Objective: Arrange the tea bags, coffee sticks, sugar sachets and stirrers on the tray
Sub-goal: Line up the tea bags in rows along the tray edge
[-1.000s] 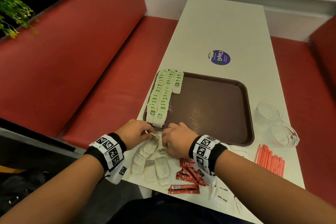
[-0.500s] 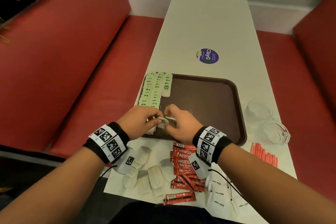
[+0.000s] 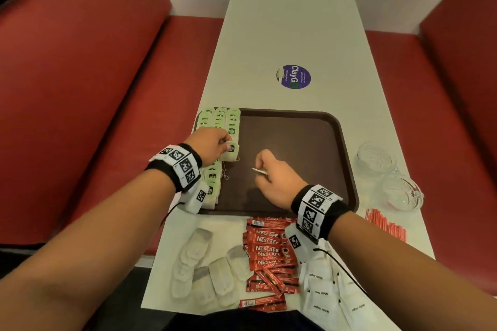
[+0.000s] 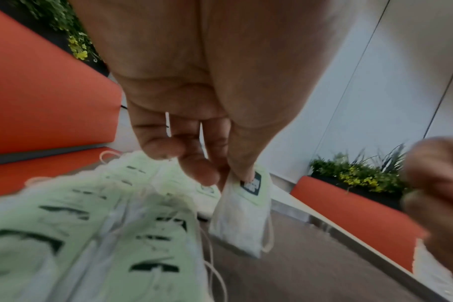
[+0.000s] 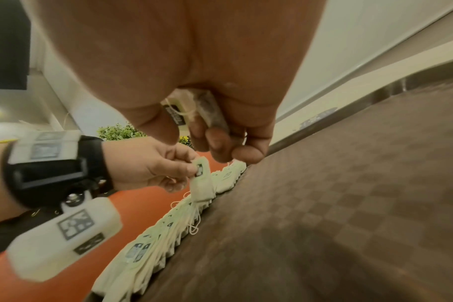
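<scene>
A green-tagged tea bag (image 3: 231, 150) hangs from the left hand (image 3: 208, 144), pinched at its tag end between thumb and fingertip. Its long axis runs roughly vertical, pouch pointing down, just above the rows of tea bags (image 3: 220, 119) already laid along the left side of the brown tray (image 3: 347, 148). Those rows run front to back, overlapping like shingles, tags facing up.

The right hand (image 3: 271, 177) hovers over the bare middle of the tray, fingers curled round a second tea bag (image 5: 194, 111) tucked against the palm, its string looped across it.

Risk, as I judge it: loose strings trail off the rows at the tray's inner edge, so the lowering bag could snag one and drag neighbours out of line. A dangling pouch may also land crooked.

On the tabletop (image 3: 290, 21) nearer the person lie loose pale tea bags (image 3: 200, 263), red coffee sticks (image 3: 269, 252) and white sugar sachets (image 3: 328, 293). Red stirrers (image 3: 387, 226) lie to the right, beside two glass bowls (image 3: 390, 177).
</scene>
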{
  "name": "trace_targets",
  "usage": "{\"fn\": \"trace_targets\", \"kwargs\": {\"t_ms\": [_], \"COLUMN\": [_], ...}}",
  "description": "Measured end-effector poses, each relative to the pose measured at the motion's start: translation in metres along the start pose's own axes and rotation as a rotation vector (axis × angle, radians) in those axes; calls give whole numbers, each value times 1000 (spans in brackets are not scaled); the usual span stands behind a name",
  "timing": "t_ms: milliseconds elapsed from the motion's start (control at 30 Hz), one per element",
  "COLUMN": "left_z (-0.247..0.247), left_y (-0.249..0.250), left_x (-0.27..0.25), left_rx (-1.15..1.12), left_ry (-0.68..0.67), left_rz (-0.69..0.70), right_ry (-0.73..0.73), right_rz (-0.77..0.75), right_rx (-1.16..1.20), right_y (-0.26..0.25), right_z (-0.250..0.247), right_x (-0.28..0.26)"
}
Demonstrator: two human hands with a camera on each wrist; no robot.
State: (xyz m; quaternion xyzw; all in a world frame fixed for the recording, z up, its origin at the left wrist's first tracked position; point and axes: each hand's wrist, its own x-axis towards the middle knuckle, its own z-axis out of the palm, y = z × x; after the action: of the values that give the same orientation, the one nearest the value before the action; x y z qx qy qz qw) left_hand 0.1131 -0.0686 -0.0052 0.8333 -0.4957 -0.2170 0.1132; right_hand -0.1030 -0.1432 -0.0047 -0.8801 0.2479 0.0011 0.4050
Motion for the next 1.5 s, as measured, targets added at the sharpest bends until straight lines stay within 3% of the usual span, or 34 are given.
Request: {"fn": "trace_targets", "kwargs": {"t_ms": [333,433,567,733,833,933,1100,1333,1500], "left_z": [1,7,11,9,3,-4,-10,1,0], "left_y": [0,5,13,13,15,25,43,32,14], "left_x": [64,65,66,63,55,33,-13,-22,-14], "left_rx": [92,113,206,203,110,-141,-340,-299,-345], "left_ry": [63,104,-23,-59,1,87,-87,-24,22], "left_rz": [-177,-160,-158,-168,-108,74,290,356,256], "right_ry": [-5,-3,-1,-25,-42,-23,41,9,24], "right_rz": [15,12,7,20,38,39,21,11,58], "right_rx": [42,32,6,18,29,61,110,155,153], "right_y": [9,12,13,14,12,13,16,14,16], "right_z": [-9,-10,-12,-15,-18,-20,-19,-11,-9], "right_x": [1,2,5,9,10,14,19,23,23]}}
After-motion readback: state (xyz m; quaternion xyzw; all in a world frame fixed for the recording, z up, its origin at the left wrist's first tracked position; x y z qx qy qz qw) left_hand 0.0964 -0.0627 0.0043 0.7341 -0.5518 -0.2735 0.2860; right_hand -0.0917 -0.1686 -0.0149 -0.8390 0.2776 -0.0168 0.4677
